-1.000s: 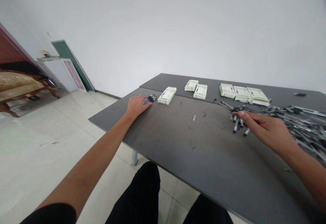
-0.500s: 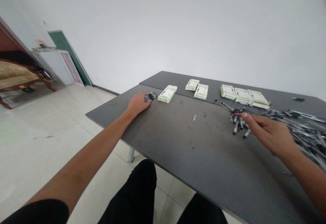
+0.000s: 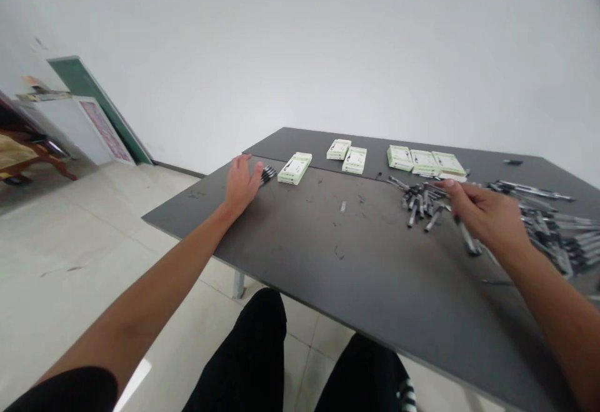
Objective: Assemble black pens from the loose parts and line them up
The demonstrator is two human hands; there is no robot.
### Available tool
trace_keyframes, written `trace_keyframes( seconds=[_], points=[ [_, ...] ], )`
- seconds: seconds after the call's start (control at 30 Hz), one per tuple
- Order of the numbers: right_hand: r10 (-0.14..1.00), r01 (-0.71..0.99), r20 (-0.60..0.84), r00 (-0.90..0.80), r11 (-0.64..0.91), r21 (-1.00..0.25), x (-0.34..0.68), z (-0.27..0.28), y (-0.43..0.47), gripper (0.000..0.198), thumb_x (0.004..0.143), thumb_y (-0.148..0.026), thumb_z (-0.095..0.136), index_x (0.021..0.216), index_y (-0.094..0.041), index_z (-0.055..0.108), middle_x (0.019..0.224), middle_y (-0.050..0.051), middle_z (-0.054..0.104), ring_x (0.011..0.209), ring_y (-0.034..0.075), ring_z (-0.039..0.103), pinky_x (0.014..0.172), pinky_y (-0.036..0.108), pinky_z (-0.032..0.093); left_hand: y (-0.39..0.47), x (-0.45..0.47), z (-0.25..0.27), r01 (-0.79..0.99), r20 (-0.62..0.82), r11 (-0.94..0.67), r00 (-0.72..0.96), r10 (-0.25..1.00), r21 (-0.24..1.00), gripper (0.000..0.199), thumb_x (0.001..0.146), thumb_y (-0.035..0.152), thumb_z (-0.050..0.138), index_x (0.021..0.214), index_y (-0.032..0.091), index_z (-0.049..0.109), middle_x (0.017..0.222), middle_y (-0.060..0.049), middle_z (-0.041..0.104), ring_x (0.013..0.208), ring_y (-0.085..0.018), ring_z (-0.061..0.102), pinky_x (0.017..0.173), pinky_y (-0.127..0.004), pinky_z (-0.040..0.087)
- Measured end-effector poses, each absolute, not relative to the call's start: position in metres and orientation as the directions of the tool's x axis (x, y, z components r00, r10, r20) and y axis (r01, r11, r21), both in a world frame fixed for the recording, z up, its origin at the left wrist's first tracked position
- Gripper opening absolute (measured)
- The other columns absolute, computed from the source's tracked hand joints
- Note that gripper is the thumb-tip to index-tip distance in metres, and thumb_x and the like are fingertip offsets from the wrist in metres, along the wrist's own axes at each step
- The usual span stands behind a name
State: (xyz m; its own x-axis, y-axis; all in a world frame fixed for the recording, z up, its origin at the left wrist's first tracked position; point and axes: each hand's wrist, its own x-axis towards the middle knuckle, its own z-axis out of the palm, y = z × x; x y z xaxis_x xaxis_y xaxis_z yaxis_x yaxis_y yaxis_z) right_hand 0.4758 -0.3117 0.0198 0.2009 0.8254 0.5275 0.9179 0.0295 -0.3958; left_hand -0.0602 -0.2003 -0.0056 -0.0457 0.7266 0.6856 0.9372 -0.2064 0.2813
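Note:
My left hand (image 3: 241, 184) is at the left side of the table, fingers apart and thumb raised. Beside its thumb lies a small bundle of pens (image 3: 268, 175), partly hidden by the hand. Just right of that bundle is a white-and-green box (image 3: 295, 169). My right hand (image 3: 490, 212) is over the loose pens, its thumb and index finger pressed together. A clear pen with a black end (image 3: 467, 237) juts out below its palm and appears held. Short pen-like pieces (image 3: 419, 202) lie to the left of its fingertips.
A large heap of pens (image 3: 557, 231) spreads over the right of the dark table (image 3: 356, 262). Two boxes (image 3: 354, 160) lie at the back middle, and a row of three (image 3: 425, 162) farther right. A small clear strip (image 3: 343, 206) lies mid-table. A white wall stands behind.
My left hand has lifted its fingers off the pen bundle and opened. My right hand has shifted among the pens, and a pen now shows below its palm. The view has turned slightly right.

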Motion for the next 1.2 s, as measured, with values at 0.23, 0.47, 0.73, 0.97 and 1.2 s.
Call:
trace_keyframes(
  seconds=[0.23,0.47,0.73,0.97,1.2],
  points=[
    [0.898,0.947,0.431,0.083,0.064,-0.314,0.493,0.023,-0.303,0.049,0.098,-0.059,0.062,0.12,-0.022,0.086,0.11,0.011,0.082,0.095,0.026,0.072,0.087,0.035,0.051,-0.242,0.063,0.037,0.696,0.871,-0.701,0.238,0.43,0.156,0.038,0.111,0.041,0.046,0.144,0.023,0.051,0.144,-0.014,0.055,0.139,-0.029,0.053,0.116,-0.048,0.047],
    [0.945,0.97,0.327,-0.007,0.087,-0.228,0.513,0.02,-0.296,0.038,0.094,-0.051,0.072,0.114,-0.023,0.088,0.11,0.012,0.079,0.095,0.027,0.07,0.09,0.037,0.052,-0.255,0.144,0.023,0.479,0.725,-0.878,0.599,0.34,0.016,0.027,0.107,0.035,0.054,0.126,0.019,0.064,0.119,-0.014,0.07,0.116,-0.033,0.066,0.101,-0.048,0.054],
    [0.991,0.963,0.137,0.007,0.03,-0.268,0.494,0.019,-0.298,0.033,0.089,-0.057,0.075,0.105,-0.031,0.089,0.097,0.002,0.084,0.088,0.024,0.074,0.077,0.032,0.049,-0.242,0.138,-0.004,0.48,0.683,-0.856,0.561,0.469,0.193,0.02,0.104,0.031,0.061,0.121,0.022,0.062,0.107,-0.008,0.069,0.099,-0.025,0.07,0.092,-0.04,0.058],
    [0.998,0.968,0.027,0.05,-0.042,-0.248,0.482,0.021,-0.302,0.037,0.093,-0.06,0.071,0.106,-0.03,0.087,0.095,0.002,0.084,0.084,0.023,0.076,0.074,0.032,0.049,-0.241,0.144,-0.007,0.461,0.661,-0.853,0.564,0.495,0.245,0.014,0.101,0.029,0.063,0.114,0.023,0.065,0.107,-0.007,0.069,0.094,-0.024,0.071,0.085,-0.038,0.06],
    [0.993,0.967,-0.022,0.119,-0.121,-0.224,0.477,0.021,-0.302,0.034,0.093,-0.059,0.071,0.102,-0.028,0.084,0.098,0.003,0.084,0.088,0.024,0.077,0.074,0.032,0.052,-0.243,0.145,-0.011,0.45,0.658,-0.857,0.569,0.493,0.252,0.013,0.101,0.027,0.064,0.114,0.023,0.066,0.106,-0.006,0.069,0.094,-0.023,0.071,0.082,-0.037,0.059]
  ],
)
